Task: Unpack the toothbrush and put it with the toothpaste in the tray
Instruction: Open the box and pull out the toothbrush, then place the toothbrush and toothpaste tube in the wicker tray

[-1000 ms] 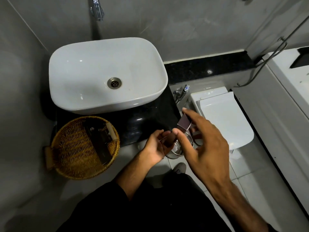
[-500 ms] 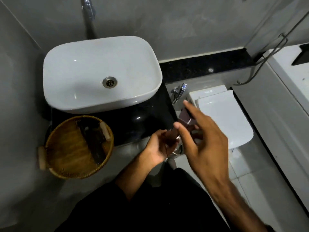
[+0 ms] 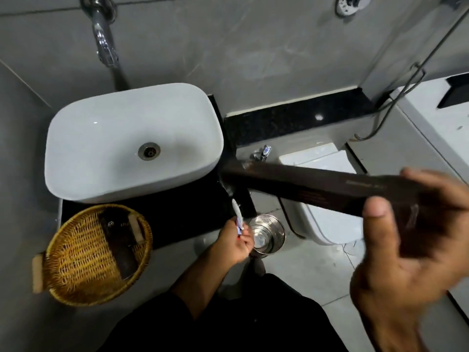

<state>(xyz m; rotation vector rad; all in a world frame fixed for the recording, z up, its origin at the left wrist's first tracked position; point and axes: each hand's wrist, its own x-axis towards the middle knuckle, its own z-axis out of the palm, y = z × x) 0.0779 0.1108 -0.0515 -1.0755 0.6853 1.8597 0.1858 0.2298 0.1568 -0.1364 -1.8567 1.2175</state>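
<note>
My right hand [image 3: 406, 250] grips the near end of a long dark brown toothbrush box [image 3: 304, 185], held close to the camera and pointing left toward the sink. My left hand [image 3: 234, 243] is lower, by the counter's front edge, closed on the handle of a white toothbrush [image 3: 237, 212] that points upward. A round wicker tray [image 3: 76, 262] sits on the counter at the left front. Inside it lies a dark toothpaste box [image 3: 119, 247].
A white basin [image 3: 106, 148] stands on the black counter [image 3: 182, 214] under a chrome tap [image 3: 104, 44]. A steel bin [image 3: 266, 235] stands on the floor beside my left hand. A white toilet [image 3: 327, 214] is to the right, behind the box.
The hands were together on the box over the bin. Now they have parted: the right hand has pulled the box up and right, and the left holds the toothbrush, out of the box.
</note>
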